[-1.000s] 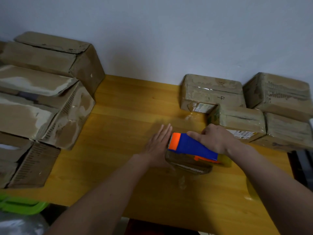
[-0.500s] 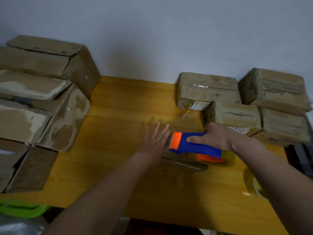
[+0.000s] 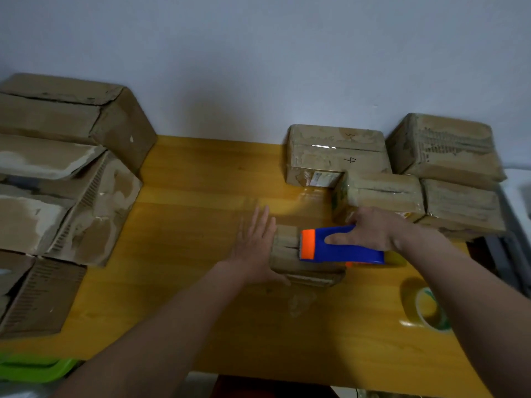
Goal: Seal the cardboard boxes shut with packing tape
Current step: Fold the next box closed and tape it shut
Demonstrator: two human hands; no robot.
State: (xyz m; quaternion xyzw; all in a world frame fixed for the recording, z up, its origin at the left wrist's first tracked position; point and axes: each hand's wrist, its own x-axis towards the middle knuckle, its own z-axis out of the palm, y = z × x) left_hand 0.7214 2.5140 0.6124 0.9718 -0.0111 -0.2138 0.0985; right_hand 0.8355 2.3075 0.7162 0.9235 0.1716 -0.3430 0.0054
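Tape dispenser (image 3: 342,245) further right along small box (image 3: 287,248), right hand (image 3: 370,229) gripping

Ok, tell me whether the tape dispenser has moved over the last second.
Yes: the tape dispenser slid rightward, judged against the box marked 4.

You looked down at a table (image 3: 184,285) of yellow-orange wood, its planks running left to right and its surface glossy enough to catch soft reflections. Its far edge met a plain wall (image 3: 258,67) of pale bluish grey, bare and evenly lit, with dim shadow gathering low along the table line. The light was weak and diffuse. Below the near left corner you had a bright green plastic bin (image 3: 31,369), and grey metal framing (image 3: 505,262) stood at the right edge.
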